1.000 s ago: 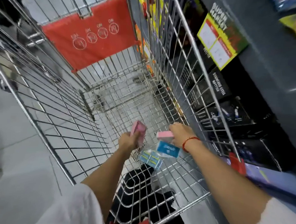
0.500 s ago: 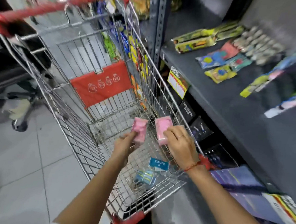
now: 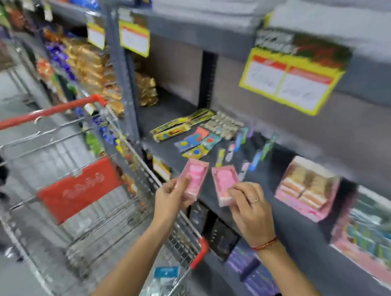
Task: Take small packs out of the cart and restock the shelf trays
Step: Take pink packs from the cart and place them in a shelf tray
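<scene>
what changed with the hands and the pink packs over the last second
Both hands rose out of the cart toward the shelf. The right hand took hold of a pink pack down in the basket. The left hand kept its own pink pack throughout. The blue packs stayed in the cart.

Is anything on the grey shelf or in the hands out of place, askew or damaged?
Nothing is clearly damaged or spilled. The left hand and the right hand each hold an intact pink pack. On the grey shelf, small colourful packets lie loose at mixed angles, not in neat rows. Blur hides finer detail.
</scene>
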A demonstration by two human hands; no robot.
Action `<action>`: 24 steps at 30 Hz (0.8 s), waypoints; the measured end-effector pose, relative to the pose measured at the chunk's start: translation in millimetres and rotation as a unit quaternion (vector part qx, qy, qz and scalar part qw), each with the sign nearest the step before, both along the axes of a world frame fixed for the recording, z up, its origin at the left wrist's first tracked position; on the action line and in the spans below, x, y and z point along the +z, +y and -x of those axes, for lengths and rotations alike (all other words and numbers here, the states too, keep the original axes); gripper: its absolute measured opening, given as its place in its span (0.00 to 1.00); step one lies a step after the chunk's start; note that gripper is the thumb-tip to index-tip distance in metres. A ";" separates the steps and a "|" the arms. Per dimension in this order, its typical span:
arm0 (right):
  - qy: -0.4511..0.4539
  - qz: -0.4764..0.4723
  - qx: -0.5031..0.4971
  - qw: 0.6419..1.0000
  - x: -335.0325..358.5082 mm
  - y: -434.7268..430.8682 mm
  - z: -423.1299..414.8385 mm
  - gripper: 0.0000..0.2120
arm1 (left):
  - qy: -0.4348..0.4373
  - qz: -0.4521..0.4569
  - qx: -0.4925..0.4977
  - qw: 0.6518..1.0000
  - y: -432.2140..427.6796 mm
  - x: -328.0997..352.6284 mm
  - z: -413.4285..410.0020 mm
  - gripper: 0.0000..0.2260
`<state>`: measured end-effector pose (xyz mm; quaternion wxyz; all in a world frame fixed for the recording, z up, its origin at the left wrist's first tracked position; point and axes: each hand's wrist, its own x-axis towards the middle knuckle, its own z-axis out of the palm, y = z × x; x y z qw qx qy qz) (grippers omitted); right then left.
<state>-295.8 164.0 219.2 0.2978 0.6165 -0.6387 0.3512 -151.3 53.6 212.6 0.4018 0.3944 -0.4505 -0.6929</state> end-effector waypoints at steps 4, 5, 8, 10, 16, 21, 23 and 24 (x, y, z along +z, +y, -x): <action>-0.009 0.015 -0.101 0.995 17.2 39.0 50.6 0.10 | 0.006 0.060 -0.095 0.994 18.1 20.2 61.9 0.11; -0.015 0.012 -0.134 0.991 20.0 50.6 63.8 0.12 | -0.004 0.074 -0.111 0.991 24.7 24.2 80.3 0.11; -0.029 -0.007 -0.222 0.975 22.9 75.5 92.0 0.14 | -0.019 0.078 -0.144 0.986 43.2 28.9 126.7 0.12; -0.036 -0.030 -0.267 0.962 22.6 86.6 106.6 0.11 | -0.016 0.064 -0.170 0.983 55.2 27.4 157.1 0.11; -0.163 -0.212 -0.303 0.914 9.0 87.3 136.5 0.32 | -0.121 0.111 -0.232 0.959 68.9 24.9 216.6 0.13; -0.267 -0.278 -0.255 0.887 -7.0 77.9 164.3 0.28 | -0.192 0.316 -0.293 0.882 54.9 29.3 230.5 0.10; -0.220 -0.286 -0.243 0.900 -12.0 75.3 173.4 0.18 | -0.207 0.371 -0.336 0.841 48.9 27.2 234.7 0.17; -0.201 -0.288 -0.240 0.905 -15.3 75.8 180.6 0.19 | -0.220 0.391 -0.348 0.823 46.5 25.8 236.6 0.19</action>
